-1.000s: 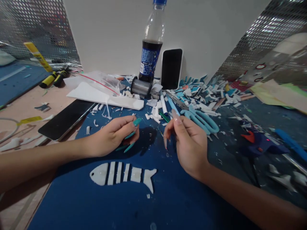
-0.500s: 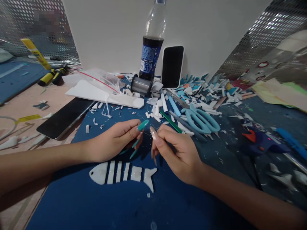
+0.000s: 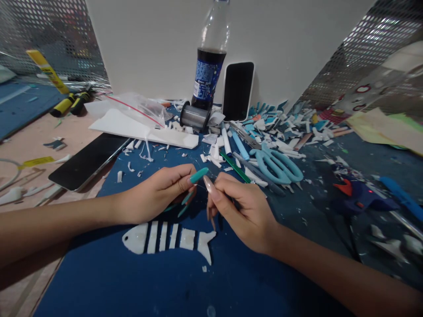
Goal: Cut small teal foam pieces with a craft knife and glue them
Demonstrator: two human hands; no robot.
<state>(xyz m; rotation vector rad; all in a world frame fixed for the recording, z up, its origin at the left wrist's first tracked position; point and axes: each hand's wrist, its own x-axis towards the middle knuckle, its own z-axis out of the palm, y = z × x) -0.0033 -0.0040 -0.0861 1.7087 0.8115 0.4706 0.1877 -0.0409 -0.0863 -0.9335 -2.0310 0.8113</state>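
Left hand and right hand meeting fingertip to fingertip just above the fish — both pinched shut, apparently on a fine thread; too thin to confirm. Fish lying flat on blue mat, near edge: white head, stripes and tail laid out, looks largely assembled. Scissors idle just beyond right hand. Spool by bottle — offcuts scattered, uncleared.

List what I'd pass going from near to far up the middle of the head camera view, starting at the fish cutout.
White fish cutout → left hand and right hand with fingertips meeting just above it → wire spool → cola bottle with the phone propped against the white wall beside it.
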